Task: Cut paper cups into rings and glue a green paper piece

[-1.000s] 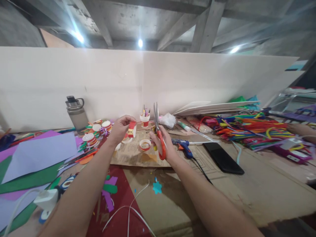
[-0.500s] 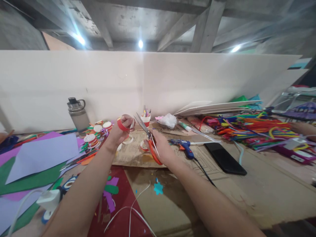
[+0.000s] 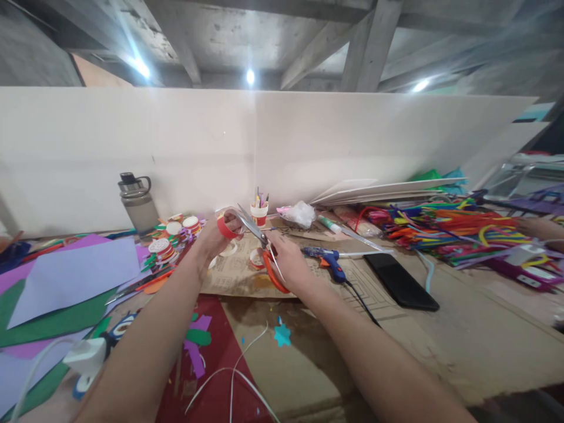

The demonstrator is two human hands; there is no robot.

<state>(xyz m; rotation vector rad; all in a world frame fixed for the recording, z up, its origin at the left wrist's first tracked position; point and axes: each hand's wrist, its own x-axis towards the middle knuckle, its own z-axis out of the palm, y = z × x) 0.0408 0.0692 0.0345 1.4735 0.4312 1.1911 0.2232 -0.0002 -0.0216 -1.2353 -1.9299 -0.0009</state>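
Note:
My left hand point(image 3: 215, 232) is closed on a red and white paper ring point(image 3: 227, 226), held up above the cardboard. In my right hand point(image 3: 284, 258) are scissors with orange handles point(image 3: 274, 273); their blades point up and left, with the tips at the ring. A thin white strip point(image 3: 276, 262) hangs by the right hand's fingers. Below the hands, a small red and white ring point(image 3: 256, 259) and a pale ring point(image 3: 228, 249) lie on the printed cardboard point(image 3: 238, 282).
Right of my hands lie a blue glue gun point(image 3: 332, 265), a black phone point(image 3: 400, 282) and colourful pipe cleaners point(image 3: 458, 226). To the left are a bottle point(image 3: 138, 205), paper sheets point(image 3: 79, 276) and decorated cups point(image 3: 162, 250). Another person's hand point(image 3: 540, 228) shows at the right edge.
The scissor blades have moved slightly left and reach the ring. My left hand has turned, tilting the ring.

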